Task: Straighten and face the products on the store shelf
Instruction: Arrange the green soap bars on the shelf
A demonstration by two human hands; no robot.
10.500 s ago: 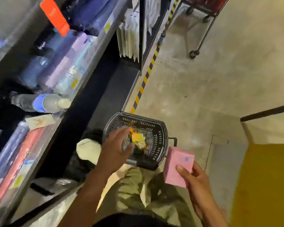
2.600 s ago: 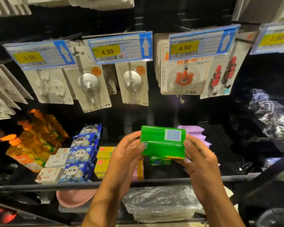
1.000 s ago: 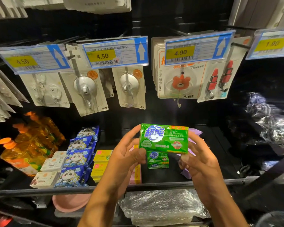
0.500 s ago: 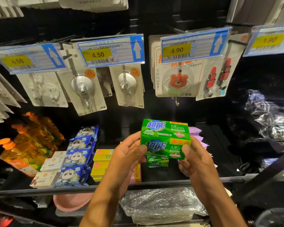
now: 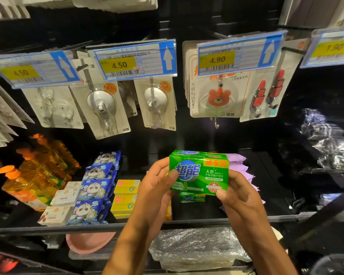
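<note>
Green soap pack [image 5: 202, 175] is held in the air above the dark shelf [image 5: 246, 219], printed face towards us. Our left hand [image 5: 157, 187] grips its left end, thumb on the front, and our right hand [image 5: 239, 201] pinches its lower right corner. Beneath it another green pack [image 5: 191, 198] lies on the shelf, between yellow boxes [image 5: 125, 188] and purple packets [image 5: 239, 165]. Price tags [image 5: 135, 60] hang overhead against a black back panel. At the far right we make out dim crinkled plastic [image 5: 334, 147], perhaps wrapped goods.

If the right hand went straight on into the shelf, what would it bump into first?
Probably the purple packs lying just behind the right hand and its green soap pack; depth unclear.
</note>
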